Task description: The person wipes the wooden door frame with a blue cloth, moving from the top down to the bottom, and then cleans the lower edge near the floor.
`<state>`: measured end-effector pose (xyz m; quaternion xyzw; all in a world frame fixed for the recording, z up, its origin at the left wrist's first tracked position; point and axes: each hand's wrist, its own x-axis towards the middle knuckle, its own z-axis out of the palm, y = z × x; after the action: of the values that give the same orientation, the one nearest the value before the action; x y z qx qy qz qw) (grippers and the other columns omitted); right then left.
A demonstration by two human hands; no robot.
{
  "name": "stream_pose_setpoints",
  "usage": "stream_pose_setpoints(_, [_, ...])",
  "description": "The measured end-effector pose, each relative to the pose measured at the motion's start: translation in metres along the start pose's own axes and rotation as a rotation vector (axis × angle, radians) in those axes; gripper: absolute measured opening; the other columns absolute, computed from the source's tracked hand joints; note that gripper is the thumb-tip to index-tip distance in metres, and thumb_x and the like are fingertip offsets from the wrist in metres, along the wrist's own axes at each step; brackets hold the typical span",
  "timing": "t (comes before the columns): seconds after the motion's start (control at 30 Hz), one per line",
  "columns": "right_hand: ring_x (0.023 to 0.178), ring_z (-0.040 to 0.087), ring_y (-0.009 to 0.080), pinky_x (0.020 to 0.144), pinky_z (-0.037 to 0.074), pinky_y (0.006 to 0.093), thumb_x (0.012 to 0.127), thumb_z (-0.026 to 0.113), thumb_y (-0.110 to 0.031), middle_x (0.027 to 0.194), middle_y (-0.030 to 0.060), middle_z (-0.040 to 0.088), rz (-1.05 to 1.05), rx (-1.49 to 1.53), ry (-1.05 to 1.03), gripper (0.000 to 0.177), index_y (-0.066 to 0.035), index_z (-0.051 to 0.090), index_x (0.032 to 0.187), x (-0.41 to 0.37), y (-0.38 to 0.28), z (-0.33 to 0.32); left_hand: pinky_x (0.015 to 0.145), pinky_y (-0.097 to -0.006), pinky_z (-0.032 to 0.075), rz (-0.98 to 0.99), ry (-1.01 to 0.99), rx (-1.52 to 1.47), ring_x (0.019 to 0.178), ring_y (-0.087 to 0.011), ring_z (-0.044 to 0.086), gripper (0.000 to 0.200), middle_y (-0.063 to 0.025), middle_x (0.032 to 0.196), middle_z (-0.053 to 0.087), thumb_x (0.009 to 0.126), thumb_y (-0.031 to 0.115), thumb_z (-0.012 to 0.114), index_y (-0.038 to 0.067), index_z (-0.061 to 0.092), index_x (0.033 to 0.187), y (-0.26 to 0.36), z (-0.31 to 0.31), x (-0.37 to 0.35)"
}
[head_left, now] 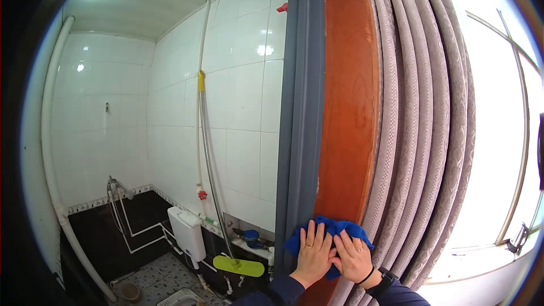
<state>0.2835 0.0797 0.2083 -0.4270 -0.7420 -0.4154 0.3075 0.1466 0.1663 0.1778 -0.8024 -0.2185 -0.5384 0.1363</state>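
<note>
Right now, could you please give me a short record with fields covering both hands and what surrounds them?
left hand: flat, fingers spread, on blue fabric cloth
right hand: flat on the same cloth, touching the left hand
cloth against: orange-brown wooden door edge
left of it: grey frame strip
right of it: ribbed mauve-grey curtain
background: green flat mop head and white plastic cistern by the white tiled wall

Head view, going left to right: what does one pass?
In order: white wall pipe → white toilet cistern → green flat mop head → grey door frame → orange-brown wooden door → pinkish-grey ribbed curtain → bright window.
</note>
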Motion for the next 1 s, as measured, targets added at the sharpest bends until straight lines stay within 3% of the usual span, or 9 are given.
stream_pose_setpoints(0.13, [0.114,0.052,0.0267,0.094,0.040,0.0364,0.078,0.068,-0.031,0.136,0.0118,0.051,-0.033,-0.078,-0.033,0.058,-0.004,0.057,0.128,0.017,0.010,-0.015,0.110,-0.0653,0.011,0.025,0.027,-0.017,0.140,-0.0509,0.015,0.051,-0.0306,0.144,0.030,0.086,0.024,0.061,-0.006,0.048,0.125,0.001,-0.007,0.017])
stream_pose_setpoints(0.2, [0.114,0.052,0.0257,0.093,0.040,0.0351,0.077,0.068,-0.030,0.137,0.0106,0.051,-0.013,-0.099,-0.024,0.060,-0.004,0.056,0.130,0.038,0.015,-0.025,0.111,-0.0622,0.014,0.006,0.048,0.012,0.140,-0.0470,0.019,0.049,-0.0268,0.146,0.032,0.088,0.027,0.060,-0.003,0.050,0.125,0.004,-0.021,0.042])
stream_pose_setpoints(0.43, [0.126,0.044,0.0316,0.104,0.034,0.0423,0.077,0.068,-0.025,0.142,0.0137,0.045,-0.009,-0.169,0.097,0.063,-0.001,0.050,0.133,0.121,0.040,-0.063,0.113,-0.0578,0.016,0.048,0.206,0.060,0.142,-0.0435,0.019,0.052,-0.0248,0.150,0.028,0.089,0.024,0.058,-0.003,0.047,0.132,0.005,-0.058,0.137])
stream_pose_setpoints(0.73, [0.131,0.040,0.0302,0.109,0.030,0.0431,0.087,0.060,-0.025,0.144,0.0137,0.043,-0.013,-0.265,0.235,0.056,-0.003,0.048,0.136,0.205,0.065,-0.098,0.114,-0.0561,0.014,0.079,0.387,0.090,0.143,-0.0419,0.018,0.056,-0.0233,0.153,0.023,0.094,0.022,0.051,0.000,0.036,0.143,-0.002,-0.086,0.229])
stream_pose_setpoints(1.0, [0.133,0.038,0.0316,0.109,0.029,0.0442,0.089,0.058,-0.025,0.146,0.0143,0.040,0.007,-0.288,0.275,0.056,-0.001,0.045,0.138,0.210,0.064,-0.089,0.114,-0.0562,0.012,0.105,0.387,0.056,0.143,-0.0432,0.015,0.056,-0.0249,0.153,0.022,0.095,0.019,0.051,0.000,0.033,0.144,-0.009,-0.086,0.237])
